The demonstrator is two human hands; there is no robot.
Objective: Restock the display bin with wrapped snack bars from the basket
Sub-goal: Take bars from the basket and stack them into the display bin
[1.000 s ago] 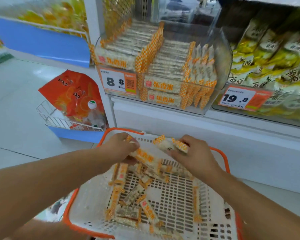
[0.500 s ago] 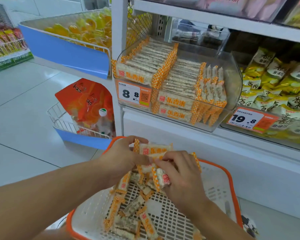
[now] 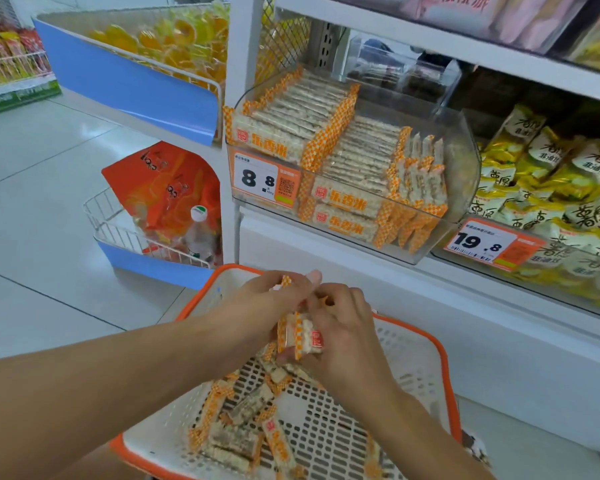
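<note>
Both hands had drawn together since the earlier frame: left hand and right hand fingers clamped on orange-checked wrapped snack bars above the white perforated orange-rimmed basket; clear plastic display bin seemingly part-filled, loose bars left.

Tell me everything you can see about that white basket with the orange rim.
The basket is white plastic with an orange rim and a floor of slotted holes. It sits low in front of the shelf, below the clear display bin. Loose wrapped snack bars lie scattered on its floor, mostly toward its left side. Both hands hold a small bundle of bars above it.
</note>
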